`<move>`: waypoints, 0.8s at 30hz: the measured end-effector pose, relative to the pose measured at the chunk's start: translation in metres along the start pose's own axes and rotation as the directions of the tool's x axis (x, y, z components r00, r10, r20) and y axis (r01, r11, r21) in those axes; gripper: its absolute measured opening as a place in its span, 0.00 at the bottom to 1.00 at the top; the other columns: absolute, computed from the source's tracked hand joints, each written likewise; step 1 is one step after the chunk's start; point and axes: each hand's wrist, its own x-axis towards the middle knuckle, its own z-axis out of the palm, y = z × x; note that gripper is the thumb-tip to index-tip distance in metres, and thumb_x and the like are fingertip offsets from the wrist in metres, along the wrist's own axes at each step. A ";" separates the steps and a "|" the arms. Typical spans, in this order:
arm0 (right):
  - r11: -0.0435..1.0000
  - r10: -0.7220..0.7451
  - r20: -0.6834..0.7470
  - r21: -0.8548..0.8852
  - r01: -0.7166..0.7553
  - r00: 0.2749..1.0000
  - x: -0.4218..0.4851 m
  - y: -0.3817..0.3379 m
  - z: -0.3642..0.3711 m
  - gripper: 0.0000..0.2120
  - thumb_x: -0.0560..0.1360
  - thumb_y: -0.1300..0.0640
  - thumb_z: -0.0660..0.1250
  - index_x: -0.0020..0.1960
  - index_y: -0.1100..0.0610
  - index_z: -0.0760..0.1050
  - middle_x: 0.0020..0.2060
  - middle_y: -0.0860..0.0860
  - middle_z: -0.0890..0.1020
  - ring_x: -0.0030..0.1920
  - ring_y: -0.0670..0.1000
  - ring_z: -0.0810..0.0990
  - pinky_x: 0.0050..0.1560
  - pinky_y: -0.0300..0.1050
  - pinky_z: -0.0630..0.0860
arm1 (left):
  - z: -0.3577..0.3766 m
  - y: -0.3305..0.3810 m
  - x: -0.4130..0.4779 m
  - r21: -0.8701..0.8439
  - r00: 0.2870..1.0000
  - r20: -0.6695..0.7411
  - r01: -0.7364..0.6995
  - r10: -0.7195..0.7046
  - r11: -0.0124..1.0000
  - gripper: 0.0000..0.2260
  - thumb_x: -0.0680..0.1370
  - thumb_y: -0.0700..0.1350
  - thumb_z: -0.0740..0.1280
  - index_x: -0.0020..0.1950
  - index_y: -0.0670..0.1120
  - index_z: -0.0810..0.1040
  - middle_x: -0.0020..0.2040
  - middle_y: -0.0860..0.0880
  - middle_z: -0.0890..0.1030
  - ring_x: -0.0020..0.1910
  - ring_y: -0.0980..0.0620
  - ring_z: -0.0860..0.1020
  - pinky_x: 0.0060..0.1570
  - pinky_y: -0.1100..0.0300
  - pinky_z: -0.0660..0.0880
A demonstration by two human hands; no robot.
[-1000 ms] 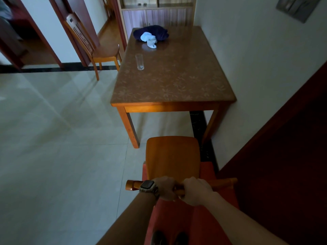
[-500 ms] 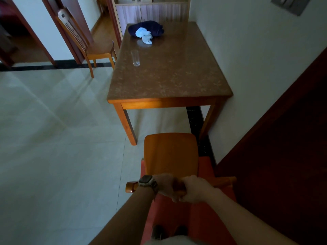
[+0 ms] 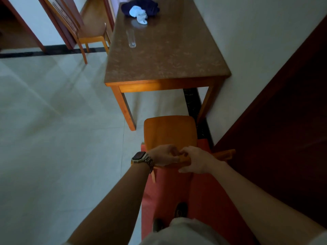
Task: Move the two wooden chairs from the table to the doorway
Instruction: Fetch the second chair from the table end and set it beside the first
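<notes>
Chair 1 (image 3: 169, 131): top rail gripped by left hand (image 3: 163, 155) and right hand (image 3: 198, 160), both closed, for hauling from table (image 3: 164, 55). Chair 2 (image 3: 88, 32): untouched.

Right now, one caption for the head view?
Both hands grip a wooden chair's top rail; second chair stands beside the table.

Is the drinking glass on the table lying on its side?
No, the drinking glass stands upright on the table, near its left edge.
</notes>
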 end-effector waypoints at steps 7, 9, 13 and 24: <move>0.991 0.076 -0.032 -0.108 -0.080 0.997 -0.017 0.004 0.008 0.28 0.72 0.39 0.76 0.67 0.48 0.74 0.61 0.47 0.79 0.60 0.52 0.80 0.58 0.51 0.78 | 0.022 -0.011 0.005 0.136 0.997 0.063 -0.044 0.036 0.990 0.24 0.78 0.57 0.75 0.72 0.53 0.74 0.68 0.50 0.78 0.63 0.49 0.78 0.63 0.49 0.79; 0.979 0.058 -0.064 -0.194 -0.069 0.996 -0.017 0.004 0.012 0.18 0.76 0.42 0.73 0.62 0.47 0.77 0.57 0.48 0.81 0.58 0.53 0.80 0.55 0.50 0.76 | 0.031 -0.014 0.011 0.273 0.999 0.030 -0.024 0.017 0.962 0.24 0.77 0.53 0.76 0.71 0.53 0.75 0.64 0.51 0.80 0.60 0.48 0.80 0.61 0.49 0.80; 0.913 0.055 -0.111 -0.396 -0.095 0.992 -0.010 0.005 0.021 0.11 0.81 0.42 0.66 0.55 0.47 0.80 0.51 0.49 0.82 0.55 0.53 0.80 0.52 0.50 0.76 | 0.044 -0.015 0.022 0.394 0.998 -0.057 0.038 -0.017 0.918 0.05 0.82 0.51 0.69 0.58 0.54 0.79 0.46 0.52 0.79 0.49 0.46 0.83 0.50 0.50 0.82; 0.860 -0.086 -0.311 -0.503 -0.087 0.947 0.057 -0.034 -0.067 0.14 0.77 0.39 0.69 0.45 0.49 0.79 0.32 0.46 0.72 0.37 0.53 0.78 0.37 0.45 0.70 | -0.080 0.011 0.012 0.597 0.956 -0.253 0.034 0.148 0.801 0.07 0.83 0.47 0.67 0.58 0.48 0.82 0.50 0.46 0.84 0.48 0.44 0.83 0.49 0.49 0.83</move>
